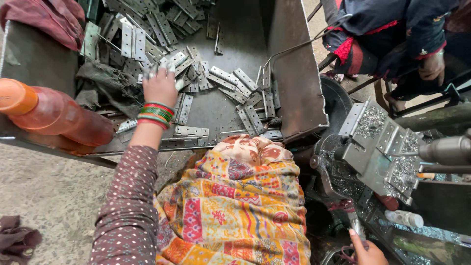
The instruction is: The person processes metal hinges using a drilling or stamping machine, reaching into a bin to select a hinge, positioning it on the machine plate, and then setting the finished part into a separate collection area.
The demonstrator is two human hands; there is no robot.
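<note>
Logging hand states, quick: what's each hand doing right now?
Left hand: closed on metal hinges in the tray.
Right hand: gripping a lever handle.

A worker's left arm wears a long, close-fitting sleeve (128, 206) of dark maroon cloth, dotted all over with small pale specks and tiny flower-like marks. At the wrist sits a stack of bangles (155, 115), red at both edges with green bands between. Across the lap spreads a bright printed cloth (235, 206), orange and yellow with pink, blue and cream patches in patterned blocks. The right hand (369, 252) is bare, no sleeve or bangle in view.
</note>
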